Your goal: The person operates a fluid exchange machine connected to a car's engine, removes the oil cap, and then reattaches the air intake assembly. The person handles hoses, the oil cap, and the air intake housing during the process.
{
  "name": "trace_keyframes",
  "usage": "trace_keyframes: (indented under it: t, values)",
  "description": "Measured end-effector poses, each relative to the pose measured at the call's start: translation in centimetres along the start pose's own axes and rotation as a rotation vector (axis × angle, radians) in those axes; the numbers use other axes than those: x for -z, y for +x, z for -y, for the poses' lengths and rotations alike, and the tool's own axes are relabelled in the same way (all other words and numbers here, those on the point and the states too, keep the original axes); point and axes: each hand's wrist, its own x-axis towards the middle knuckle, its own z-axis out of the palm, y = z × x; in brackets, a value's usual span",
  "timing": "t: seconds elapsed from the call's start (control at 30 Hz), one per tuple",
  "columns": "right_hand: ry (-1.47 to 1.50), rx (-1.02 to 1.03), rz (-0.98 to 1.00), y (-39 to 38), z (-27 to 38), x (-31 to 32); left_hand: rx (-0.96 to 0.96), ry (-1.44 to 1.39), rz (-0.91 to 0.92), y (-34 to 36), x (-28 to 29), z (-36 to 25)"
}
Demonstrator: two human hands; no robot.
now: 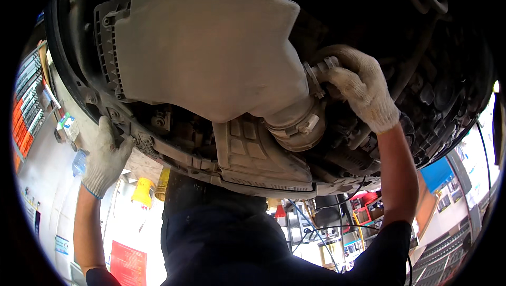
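Note:
A large dusty air filter housing fills the upper middle of the engine bay. A ribbed air duct with a metal clip comes off its lower right end. In a knitted work glove, my right hand is closed beside that end, next to a clamp. A small pale fitting shows at its fingertips; what lies inside the fingers is mostly hidden. My gloved left hand rests against the front panel of the bay, thumb and fingers apart, holding nothing.
Dark hoses and engine parts crowd the right side. A flat plastic intake scoop lies below the housing. Behind me are a yellow bucket, a red sheet and cables. A rack of orange and blue items stands at left.

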Motion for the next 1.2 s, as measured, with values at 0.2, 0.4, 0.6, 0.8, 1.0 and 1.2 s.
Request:
trace_keyframes:
  t: [0.2, 0.4, 0.6, 0.8, 1.0, 1.2]
  values:
    - [-0.307, 0.171, 0.036, 0.4, 1.6, 0.6, -0.016, 0.042, -0.044, -0.1, -0.4, 0.7]
    - [-0.502, 0.003, 0.268, 1.2, 4.8, 1.9, 0.057, 0.020, 0.035, 0.2, 0.6, -1.5]
    - [-0.370, -0.014, 0.240, 0.2, 3.3, 2.9, 0.067, 0.020, -0.014, 0.0, 0.2, -0.7]
    - [-0.327, 0.043, 0.241, -0.2, 1.8, 3.7, 0.067, 0.020, -0.036, 0.0, -0.2, -0.5]
    - [-0.173, 0.034, 0.162, -0.3, 0.8, 3.6, 0.086, 0.048, -0.032, 0.2, -0.3, -0.7]
    - [-0.132, 0.145, 0.260, 0.2, 1.6, 2.3, 0.126, 0.070, -0.048, -0.2, -0.5, -0.7]
